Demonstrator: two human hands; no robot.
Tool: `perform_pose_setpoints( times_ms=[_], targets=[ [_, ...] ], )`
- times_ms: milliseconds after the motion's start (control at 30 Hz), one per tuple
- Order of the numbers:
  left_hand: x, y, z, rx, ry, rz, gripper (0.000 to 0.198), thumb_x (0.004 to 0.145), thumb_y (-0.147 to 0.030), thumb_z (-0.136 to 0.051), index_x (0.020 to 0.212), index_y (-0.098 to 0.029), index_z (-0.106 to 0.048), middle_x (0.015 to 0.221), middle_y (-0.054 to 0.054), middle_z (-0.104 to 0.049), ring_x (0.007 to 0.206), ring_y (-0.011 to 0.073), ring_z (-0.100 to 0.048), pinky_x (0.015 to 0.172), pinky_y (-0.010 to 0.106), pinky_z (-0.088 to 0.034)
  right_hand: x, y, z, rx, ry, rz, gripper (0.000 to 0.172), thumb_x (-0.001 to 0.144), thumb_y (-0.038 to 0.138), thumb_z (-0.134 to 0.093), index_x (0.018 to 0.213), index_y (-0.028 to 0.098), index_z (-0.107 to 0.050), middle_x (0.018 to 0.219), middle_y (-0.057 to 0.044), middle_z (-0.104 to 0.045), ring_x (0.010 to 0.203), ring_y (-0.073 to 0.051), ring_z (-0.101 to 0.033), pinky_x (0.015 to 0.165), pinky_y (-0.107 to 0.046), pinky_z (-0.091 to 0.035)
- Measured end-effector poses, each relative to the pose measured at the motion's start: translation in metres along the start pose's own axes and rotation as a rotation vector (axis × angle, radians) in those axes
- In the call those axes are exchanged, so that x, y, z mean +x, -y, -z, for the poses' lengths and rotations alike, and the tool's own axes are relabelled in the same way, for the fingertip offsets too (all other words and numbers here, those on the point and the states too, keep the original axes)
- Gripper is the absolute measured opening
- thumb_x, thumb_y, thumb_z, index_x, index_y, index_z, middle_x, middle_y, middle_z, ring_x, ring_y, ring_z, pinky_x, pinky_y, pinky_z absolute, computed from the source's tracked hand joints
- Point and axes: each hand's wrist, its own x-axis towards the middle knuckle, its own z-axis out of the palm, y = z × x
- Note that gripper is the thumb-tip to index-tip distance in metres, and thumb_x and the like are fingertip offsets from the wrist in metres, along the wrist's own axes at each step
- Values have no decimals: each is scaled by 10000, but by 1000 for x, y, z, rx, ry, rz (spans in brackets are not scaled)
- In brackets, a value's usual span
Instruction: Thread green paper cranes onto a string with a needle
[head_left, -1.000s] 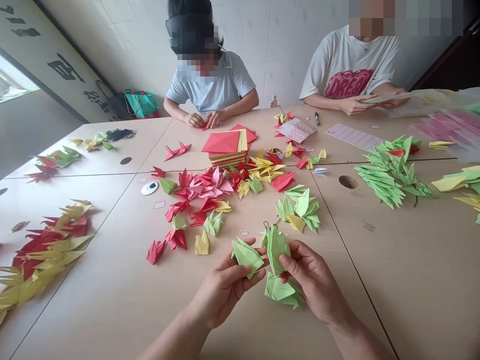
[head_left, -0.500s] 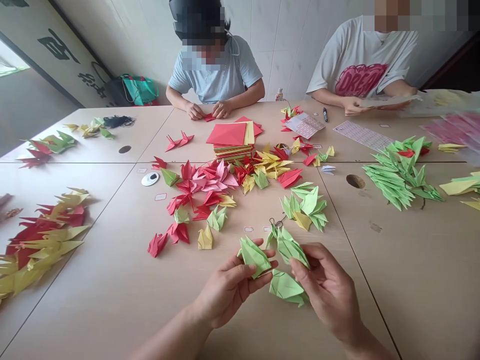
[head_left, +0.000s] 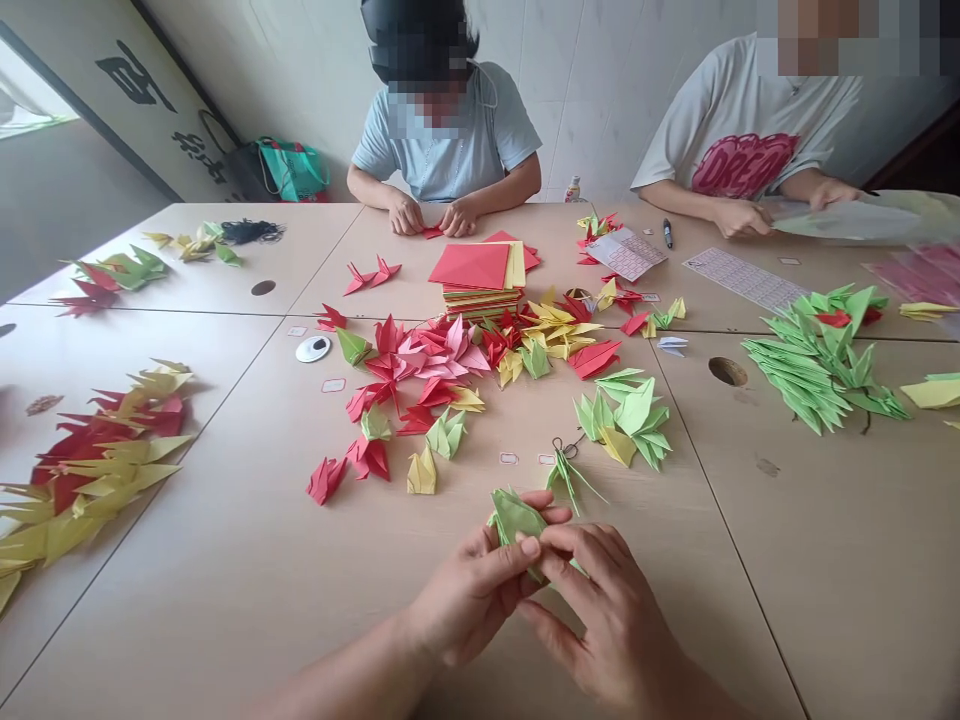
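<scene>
My left hand [head_left: 480, 590] is closed around a small stack of folded light-green paper cranes [head_left: 517, 515], with its thumb pressed on the front. My right hand [head_left: 607, 610] reaches across to the stack. Its index and middle fingertips touch the cranes beside my left thumb, while its own thumb stands apart below. A bit of green paper shows behind the right fingers, mostly hidden. Just beyond my hands, a green paper piece with a looped dark cord [head_left: 566, 465] lies on the table.
Loose red, pink and yellow cranes [head_left: 435, 350] lie ahead, near a stack of square paper [head_left: 480, 275]. Green cranes [head_left: 622, 415] sit right of centre, and strung ones [head_left: 817, 360] lie farther right. Yellow and red cranes [head_left: 105, 460] line the left. Two people [head_left: 442, 130] [head_left: 735, 140] sit opposite.
My right hand has moved left to meet the cranes in my left hand. The green crane it held is no longer separately visible. The camera view has shifted slightly left.
</scene>
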Motion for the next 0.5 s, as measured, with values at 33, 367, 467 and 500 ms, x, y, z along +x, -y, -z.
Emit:
perform_pose_setpoints(
  times_ms=[33, 367, 467, 500],
  targets=[
    [1, -2, 1, -17, -21, 3, 216, 850, -178, -675, 1065, -183, -684, 1058, 67, -699, 933, 148, -661, 857, 266, -516, -1, 0, 4, 60, 7, 3, 296, 872, 243, -613, 1164, 199, -619, 935, -81, -680, 840, -231, -641, 725, -373, -515],
    [11, -10, 9, -22, -184, -25, 122, 832, -154, -646, 952, -148, -625, 853, 53, -670, 854, 168, -658, 728, 297, -590, 74, -27, 18, 215, 165, -403, 208, 904, 302, -554, 1069, 261, -673, 1055, -71, -677, 949, -235, -642, 803, -357, -516],
    [13, -10, 11, 3, -171, -20, 162, 762, -74, -665, 914, -124, -639, 878, 74, -681, 868, 179, -652, 760, 317, -584, 117, -32, -16, 170, 304, -421, 247, 810, 239, -636, 1047, 200, -696, 1112, -114, -673, 1034, -283, -613, 855, -392, -470],
    [13, -11, 11, 11, -171, -17, 170, 744, -66, -674, 903, -116, -643, 879, 85, -684, 876, 187, -653, 759, 318, -582, 128, -33, -29, 176, 334, -417, 235, 778, 225, -662, 1005, 185, -708, 1078, -116, -687, 1012, -290, -619, 852, -395, -460]
  ],
)
